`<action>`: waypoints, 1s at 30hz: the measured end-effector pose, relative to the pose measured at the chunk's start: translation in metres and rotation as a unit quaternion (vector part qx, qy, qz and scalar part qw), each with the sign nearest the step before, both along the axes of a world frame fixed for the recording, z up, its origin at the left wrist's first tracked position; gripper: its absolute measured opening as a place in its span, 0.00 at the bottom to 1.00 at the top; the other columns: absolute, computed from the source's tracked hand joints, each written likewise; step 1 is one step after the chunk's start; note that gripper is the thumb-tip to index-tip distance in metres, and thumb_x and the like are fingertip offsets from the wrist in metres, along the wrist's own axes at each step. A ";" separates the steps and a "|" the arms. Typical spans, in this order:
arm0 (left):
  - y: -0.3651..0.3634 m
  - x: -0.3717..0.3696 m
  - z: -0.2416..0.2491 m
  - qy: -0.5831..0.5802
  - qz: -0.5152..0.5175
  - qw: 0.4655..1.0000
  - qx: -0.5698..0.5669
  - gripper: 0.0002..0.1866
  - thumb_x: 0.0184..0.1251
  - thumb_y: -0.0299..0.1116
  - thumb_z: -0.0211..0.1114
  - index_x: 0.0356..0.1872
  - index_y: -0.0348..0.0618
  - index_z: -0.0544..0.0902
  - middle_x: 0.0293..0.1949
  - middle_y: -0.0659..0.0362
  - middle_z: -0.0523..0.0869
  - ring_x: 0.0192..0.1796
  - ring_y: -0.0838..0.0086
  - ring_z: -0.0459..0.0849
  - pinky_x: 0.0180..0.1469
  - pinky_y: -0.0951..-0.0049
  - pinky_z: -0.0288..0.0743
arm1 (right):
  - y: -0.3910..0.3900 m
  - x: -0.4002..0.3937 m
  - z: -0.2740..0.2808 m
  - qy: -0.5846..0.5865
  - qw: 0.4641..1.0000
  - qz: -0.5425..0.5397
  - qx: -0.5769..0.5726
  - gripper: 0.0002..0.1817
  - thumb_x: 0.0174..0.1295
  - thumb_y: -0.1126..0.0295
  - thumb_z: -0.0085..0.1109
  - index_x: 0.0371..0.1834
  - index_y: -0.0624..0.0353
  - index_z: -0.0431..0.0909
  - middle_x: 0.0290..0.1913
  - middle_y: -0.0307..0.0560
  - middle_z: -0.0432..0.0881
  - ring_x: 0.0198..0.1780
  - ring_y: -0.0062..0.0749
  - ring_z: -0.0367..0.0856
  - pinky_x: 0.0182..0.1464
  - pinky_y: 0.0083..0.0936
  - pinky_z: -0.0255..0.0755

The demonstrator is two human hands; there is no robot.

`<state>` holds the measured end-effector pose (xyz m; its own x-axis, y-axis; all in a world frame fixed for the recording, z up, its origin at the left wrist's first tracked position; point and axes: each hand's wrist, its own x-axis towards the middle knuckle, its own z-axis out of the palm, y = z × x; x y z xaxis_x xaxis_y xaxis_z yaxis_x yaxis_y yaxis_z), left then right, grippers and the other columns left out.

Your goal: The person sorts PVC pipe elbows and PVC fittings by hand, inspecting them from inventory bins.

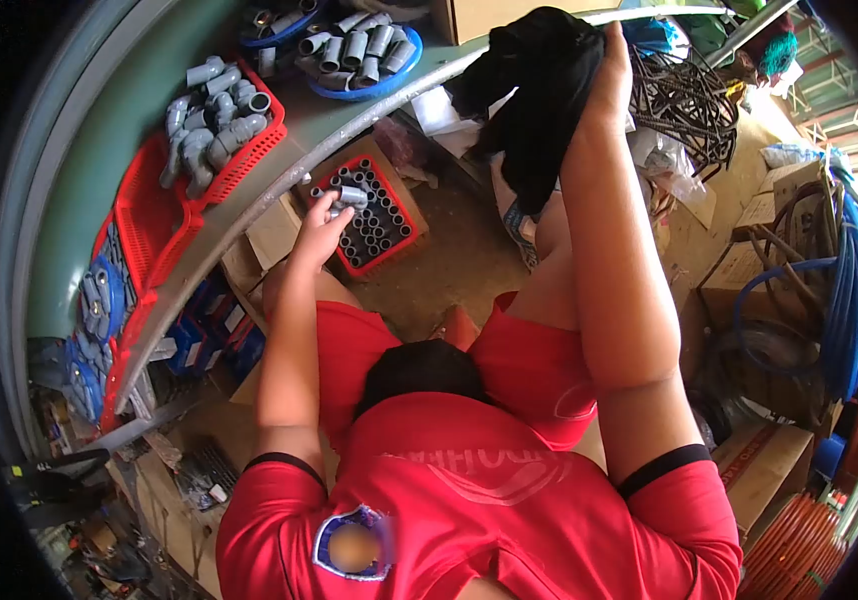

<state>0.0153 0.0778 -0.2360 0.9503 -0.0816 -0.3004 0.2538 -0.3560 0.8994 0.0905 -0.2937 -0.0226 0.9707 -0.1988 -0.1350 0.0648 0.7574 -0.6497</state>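
Observation:
My left hand (319, 235) is closed around grey pipe fittings (352, 197), just over a red plastic crate (386, 261). Inside that crate, many short grey pipe fittings (385, 214) stand on end in rows. Raised at the upper right, my right hand (611, 82) grips a bunched black cloth (541, 105), which hangs down in loose folds. Most of its fingers are hidden behind the cloth.
On the shelf at left, red baskets (149, 225) hold grey elbow fittings (217, 120). A blue tray (374, 92) carries more couplings. Dark bent rods (689, 105) lie upper right; blue hose coils (849, 290) and a cardboard box (764, 470) stand at right.

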 end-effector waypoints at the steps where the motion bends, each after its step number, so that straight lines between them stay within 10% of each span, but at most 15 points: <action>1: 0.012 0.008 -0.024 -0.036 -0.022 0.997 0.063 0.20 0.69 0.33 0.66 0.60 0.45 0.78 0.43 0.58 0.89 0.47 0.75 0.86 0.47 0.72 0.77 | 0.001 -0.001 0.000 -0.003 1.000 0.013 0.006 0.31 0.71 0.41 0.49 0.56 0.61 0.80 0.45 0.52 0.87 0.44 0.44 0.86 0.51 0.38 0.81; 2: 0.019 0.013 -0.035 -0.039 -0.036 0.988 0.146 0.21 0.67 0.37 0.67 0.61 0.49 0.78 0.44 0.56 0.89 0.48 0.70 0.87 0.48 0.69 0.78 | 0.025 -0.021 0.036 0.031 0.996 0.029 0.078 0.28 0.69 0.41 0.55 0.49 0.58 0.79 0.35 0.51 0.83 0.35 0.41 0.84 0.36 0.36 0.80; 8: 0.037 0.023 -0.097 0.071 -0.061 0.898 0.430 0.22 0.62 0.47 0.67 0.59 0.62 0.79 0.51 0.51 0.88 0.55 0.51 0.85 0.55 0.54 0.78 | 0.033 -0.002 0.041 0.044 0.998 0.022 0.041 0.27 0.67 0.41 0.57 0.47 0.58 0.80 0.36 0.49 0.83 0.35 0.40 0.84 0.37 0.35 0.80; 22: 0.013 0.014 -0.102 0.073 -0.243 0.800 0.543 0.15 0.62 0.35 0.66 0.49 0.70 0.87 0.62 0.61 0.78 0.70 0.59 0.69 0.78 0.42 0.46 | 0.064 0.017 0.027 0.024 0.999 0.044 -0.010 0.23 0.68 0.48 0.60 0.45 0.60 0.80 0.36 0.47 0.84 0.34 0.35 0.82 0.37 0.31 0.78; 30: 0.012 0.012 -0.101 0.087 -0.272 0.798 0.530 0.15 0.61 0.32 0.66 0.45 0.68 0.91 0.65 0.63 0.76 0.73 0.62 0.68 0.80 0.45 0.46 | 0.064 0.009 0.035 0.060 0.994 0.086 -0.007 0.24 0.69 0.47 0.58 0.46 0.60 0.81 0.37 0.47 0.84 0.35 0.37 0.83 0.37 0.32 0.78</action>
<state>0.0274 0.0895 -0.3367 0.7970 -0.0811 -0.5985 -0.1105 -0.9938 -0.0124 0.0992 -0.2298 0.0124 0.9678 -0.0339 -0.2494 -0.1429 0.7419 -0.6551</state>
